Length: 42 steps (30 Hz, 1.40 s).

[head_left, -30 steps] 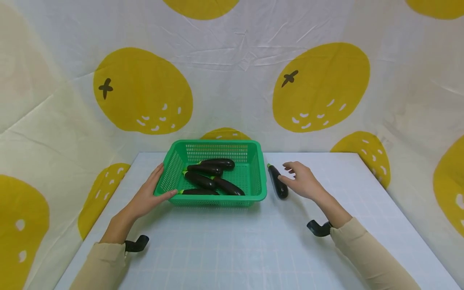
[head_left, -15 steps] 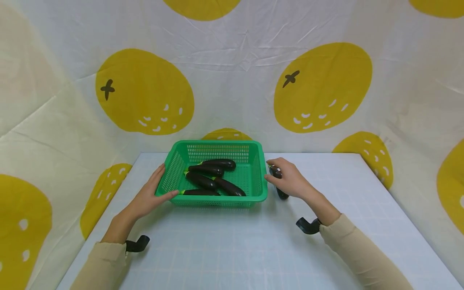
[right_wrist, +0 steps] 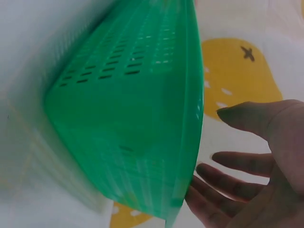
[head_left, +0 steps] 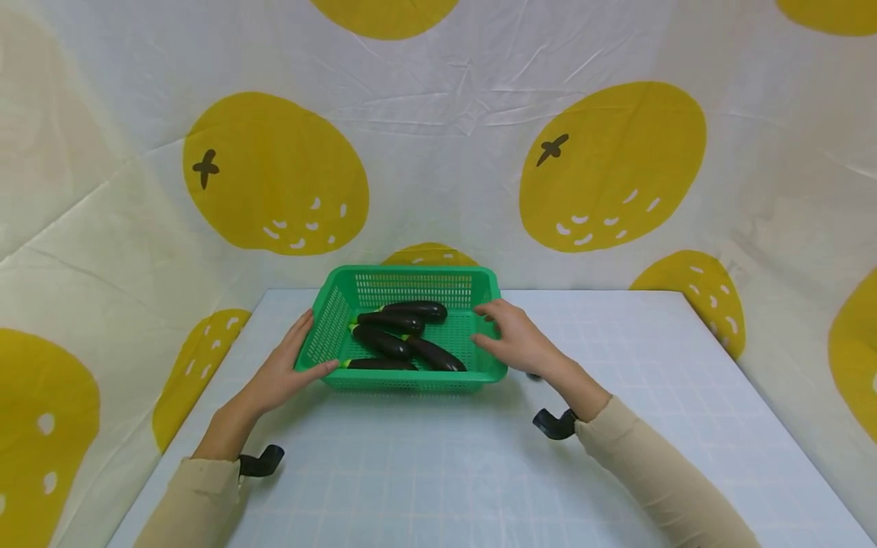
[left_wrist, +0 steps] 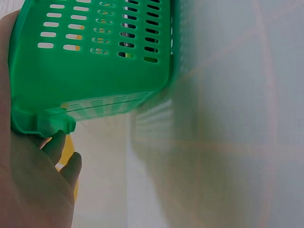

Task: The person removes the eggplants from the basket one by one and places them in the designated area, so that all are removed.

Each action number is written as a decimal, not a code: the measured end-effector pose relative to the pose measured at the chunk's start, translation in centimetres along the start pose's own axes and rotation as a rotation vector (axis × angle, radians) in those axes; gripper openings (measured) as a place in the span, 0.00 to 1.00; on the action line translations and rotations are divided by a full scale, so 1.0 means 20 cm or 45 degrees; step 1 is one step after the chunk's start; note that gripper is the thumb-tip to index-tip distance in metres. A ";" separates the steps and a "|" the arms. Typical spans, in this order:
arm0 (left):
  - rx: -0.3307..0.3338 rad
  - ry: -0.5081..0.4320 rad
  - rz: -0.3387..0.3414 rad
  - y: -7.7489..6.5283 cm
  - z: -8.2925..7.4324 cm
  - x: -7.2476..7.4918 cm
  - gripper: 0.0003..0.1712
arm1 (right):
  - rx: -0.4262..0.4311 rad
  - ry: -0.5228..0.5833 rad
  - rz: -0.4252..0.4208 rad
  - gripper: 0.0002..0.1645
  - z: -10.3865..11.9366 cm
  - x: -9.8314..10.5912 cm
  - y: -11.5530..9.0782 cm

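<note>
Several dark eggplants [head_left: 378, 342] with green stem ends lie in a green plastic basket [head_left: 444, 376] in the head view. At the basket's left front corner my left hand [head_left: 277, 373] holds the rim, thumb along the front and fingers on the left side. In the left wrist view, fingertips [left_wrist: 71, 168] show beside the rim. My right hand [head_left: 514, 336] hovers at the right rim, over the basket's inner edge, with nothing in it. In the right wrist view its fingers are spread and loosely bent. Another eggplant [head_left: 534, 376] lies right of the basket, mostly hidden under my right hand.
The basket stands near the far edge of a table [head_left: 411, 472] with a pale checked cover. Behind and at the sides hangs a white cloth [head_left: 438, 190] printed with large yellow fruit. A black wrist mount [head_left: 553, 425] sticks out below my right wrist.
My right hand has moved left, from beside the loose eggplant, across it and to the basket's right rim. The eggplant has stayed on the table. My left hand has kept its place.
</note>
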<state>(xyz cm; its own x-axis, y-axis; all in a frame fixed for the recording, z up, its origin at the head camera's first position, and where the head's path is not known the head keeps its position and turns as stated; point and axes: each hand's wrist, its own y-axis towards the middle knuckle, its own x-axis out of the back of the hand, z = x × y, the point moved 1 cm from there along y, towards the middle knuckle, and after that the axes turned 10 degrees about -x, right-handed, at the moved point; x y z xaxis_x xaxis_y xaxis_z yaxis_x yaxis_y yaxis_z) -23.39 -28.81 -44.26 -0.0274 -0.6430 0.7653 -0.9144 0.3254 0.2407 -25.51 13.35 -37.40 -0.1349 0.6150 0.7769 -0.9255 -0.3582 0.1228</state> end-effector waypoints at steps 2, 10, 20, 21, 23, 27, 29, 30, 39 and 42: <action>0.000 0.003 0.002 0.00 -0.01 0.00 0.62 | 0.015 -0.025 0.014 0.28 0.02 -0.02 0.01; 0.002 0.009 0.010 0.01 -0.02 0.02 0.61 | 0.060 -0.072 0.146 0.30 0.07 -0.12 0.08; -0.002 0.004 0.016 0.01 -0.01 0.01 0.61 | 0.017 -0.073 0.286 0.28 0.09 -0.24 0.16; -0.002 0.005 0.016 0.01 -0.01 0.01 0.61 | 0.018 -0.078 0.303 0.28 0.09 -0.25 0.17; -0.004 0.008 0.016 0.02 -0.01 0.01 0.61 | 0.024 -0.105 0.335 0.28 0.09 -0.26 0.18; 0.002 0.016 0.016 0.02 -0.01 0.01 0.61 | 0.036 -0.156 0.381 0.27 0.10 -0.28 0.20; 0.006 0.017 0.018 0.02 -0.01 0.01 0.61 | 0.024 -0.176 0.405 0.25 0.10 -0.29 0.21; 0.007 0.018 0.018 0.02 -0.01 0.01 0.61 | 0.010 -0.181 0.420 0.24 0.10 -0.30 0.21; 0.008 0.002 0.005 0.01 -0.01 0.01 0.61 | -0.084 -0.265 0.541 0.09 0.11 -0.33 0.24; 0.008 0.003 0.001 0.00 -0.01 0.01 0.61 | -0.107 -0.294 0.561 0.10 0.11 -0.34 0.24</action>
<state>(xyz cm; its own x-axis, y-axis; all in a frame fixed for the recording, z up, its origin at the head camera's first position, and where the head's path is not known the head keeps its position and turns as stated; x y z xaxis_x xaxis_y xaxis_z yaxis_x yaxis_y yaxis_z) -23.33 -28.74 -44.07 -0.0272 -0.6414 0.7667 -0.9169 0.3215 0.2364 -28.32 5.97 -40.75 -0.4462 0.2432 0.8613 -0.8248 -0.4851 -0.2903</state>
